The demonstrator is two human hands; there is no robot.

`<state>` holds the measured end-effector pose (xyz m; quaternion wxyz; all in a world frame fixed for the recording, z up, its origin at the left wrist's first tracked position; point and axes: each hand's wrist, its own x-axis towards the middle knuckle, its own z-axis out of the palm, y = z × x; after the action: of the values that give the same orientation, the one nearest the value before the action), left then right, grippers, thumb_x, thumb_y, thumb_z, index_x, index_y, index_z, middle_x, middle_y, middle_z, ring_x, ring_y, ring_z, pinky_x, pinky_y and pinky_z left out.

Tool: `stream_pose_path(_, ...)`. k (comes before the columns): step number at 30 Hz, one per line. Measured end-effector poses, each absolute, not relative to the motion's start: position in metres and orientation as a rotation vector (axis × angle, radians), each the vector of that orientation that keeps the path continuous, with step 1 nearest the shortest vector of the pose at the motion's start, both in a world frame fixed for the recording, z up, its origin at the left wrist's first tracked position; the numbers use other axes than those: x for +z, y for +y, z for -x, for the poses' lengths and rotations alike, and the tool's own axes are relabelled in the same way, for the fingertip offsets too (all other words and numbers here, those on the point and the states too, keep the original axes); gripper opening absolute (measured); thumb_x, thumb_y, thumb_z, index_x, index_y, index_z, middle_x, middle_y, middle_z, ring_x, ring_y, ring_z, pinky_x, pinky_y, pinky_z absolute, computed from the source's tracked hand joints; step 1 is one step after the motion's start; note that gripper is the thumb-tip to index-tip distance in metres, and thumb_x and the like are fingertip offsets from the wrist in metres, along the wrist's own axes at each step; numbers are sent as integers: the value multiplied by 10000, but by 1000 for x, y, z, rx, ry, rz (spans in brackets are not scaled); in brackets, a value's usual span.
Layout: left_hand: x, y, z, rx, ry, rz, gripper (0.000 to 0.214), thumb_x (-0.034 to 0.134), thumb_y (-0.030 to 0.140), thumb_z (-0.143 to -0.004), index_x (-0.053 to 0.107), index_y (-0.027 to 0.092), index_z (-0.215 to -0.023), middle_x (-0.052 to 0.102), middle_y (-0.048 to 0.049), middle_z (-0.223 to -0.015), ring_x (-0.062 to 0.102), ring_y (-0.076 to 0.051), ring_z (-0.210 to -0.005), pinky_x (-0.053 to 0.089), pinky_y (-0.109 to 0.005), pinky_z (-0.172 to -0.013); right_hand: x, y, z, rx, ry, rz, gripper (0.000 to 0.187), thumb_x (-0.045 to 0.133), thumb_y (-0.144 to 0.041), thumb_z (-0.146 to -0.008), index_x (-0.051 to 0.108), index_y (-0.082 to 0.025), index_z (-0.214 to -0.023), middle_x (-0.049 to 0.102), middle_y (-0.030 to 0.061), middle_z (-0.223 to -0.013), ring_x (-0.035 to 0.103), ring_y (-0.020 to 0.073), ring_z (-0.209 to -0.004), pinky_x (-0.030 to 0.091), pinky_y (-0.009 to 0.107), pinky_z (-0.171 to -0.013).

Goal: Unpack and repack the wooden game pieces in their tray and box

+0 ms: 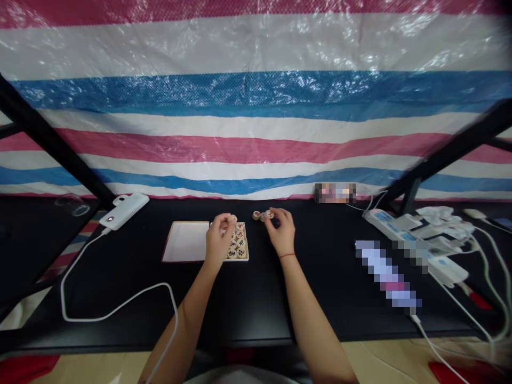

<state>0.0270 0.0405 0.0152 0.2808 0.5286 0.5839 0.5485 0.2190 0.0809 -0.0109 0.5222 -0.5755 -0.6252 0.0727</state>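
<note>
We report from the single head view, which looks down on a black table [120,277]; the left hand [218,242] stands over a shallow white tray [247,246], its fingers [222,226] closed narrowly on a round wooden xiangqi piece [232,218] at the tray's far edge; the right hand [280,230] is just right of the tray, its fingers [277,216] pinching a second piece [270,214]; a third piece [256,215] lies on the table just beside them; further pieces [239,241] sit in close rows in the tray, a layout we judge keeps them from sliding; a white card with a red edge [186,241] lies against the tray's left side; we cannot tell whether it is the tray's lid; red and black characters mark the pieces, though we cannot read them reliably; a white power bank [125,211] lies at the table's left, its cable [120,314] looping across the surface; power strips [384,223] are grouped at the right, apparently to gather the plugs; we find no legible brand; a striped tarpaulin [256,106] hangs behind the table.
</note>
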Motion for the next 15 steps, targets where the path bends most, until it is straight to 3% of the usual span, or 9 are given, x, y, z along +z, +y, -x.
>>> stream_pose_path(4, 4, 46, -25, 1554, 1442, -1334, 248, 599, 324, -856, 612, 215, -1079, 671, -75, -1125, 663, -160, -954, 537, -287, -835, -27, 92, -245, 189, -1498, 1630, 323, 562, -326, -774, 657, -159, -1035, 671, 111, -959, 584, 233, -824, 473, 393, -806)
stream_pose_path(8, -5, 49, -24, 1548, 1430, -1353, 325, 609, 257, -833, 596, 231, -1156, 619, -83, -1200, 646, -152, -966, 543, -277, -821, -37, 95, -243, 225, -1548, 1761, 203, 561, -333, -776, 642, -210, -915, 692, 71, -894, 564, 243, -846, 440, 367, -778)
stream_pose_path(11, -5, 48, -24, 1508, 1451, -1430, 319, 610, 273, -839, 605, 239, -1156, 626, -72, -1152, 650, -143, -908, 547, -267, -780, -35, 95, -238, 222, -1570, 1782, 146, 552, -339, -786, 627, -219, -820, 695, 67, -875, 556, 253, -861, 424, 371, -779)
stream_pose_path(15, 2, 44, -25, 1398, 1580, -1679, 283, 630, 294, -838, 614, 232, -1113, 645, -39, -972, 630, -131, -755, 532, -264, -708, -18, 87, -227, 170, -1530, 1628, 209, 529, -367, -815, 636, -190, -848, 686, 93, -933, 567, 238, -866, 427, 384, -818)
